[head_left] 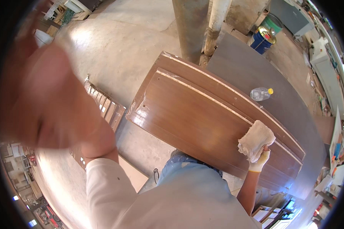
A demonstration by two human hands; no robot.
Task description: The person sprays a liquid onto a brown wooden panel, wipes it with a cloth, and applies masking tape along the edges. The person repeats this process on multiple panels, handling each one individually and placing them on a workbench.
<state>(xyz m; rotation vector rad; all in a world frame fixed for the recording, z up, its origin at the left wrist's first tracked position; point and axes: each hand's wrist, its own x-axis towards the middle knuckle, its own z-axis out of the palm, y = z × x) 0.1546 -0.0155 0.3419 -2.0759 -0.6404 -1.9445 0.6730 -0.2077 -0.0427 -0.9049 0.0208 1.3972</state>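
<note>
My right hand (260, 162), in a pale glove, grips a fluffy off-white cloth (256, 139) over the right part of a brown wooden panel (187, 114). Whether the cloth presses on the wood cannot be made out. That panel is glossy and lies on a second, similar brown panel (214, 84), whose far edge sticks out behind it. Bare and raised close to the camera, my left hand (53, 99) fills the left side as a blur, away from the panels. Its fingers are too smeared to read.
Under the panels spreads a dark grey board (294, 129) bearing a clear plastic bottle (261, 94) with a yellow cap. Beyond stand a metal column (191, 28), a pipe (216, 26) and a blue can (261, 40). Slatted wooden pieces (103, 103) lie at the left.
</note>
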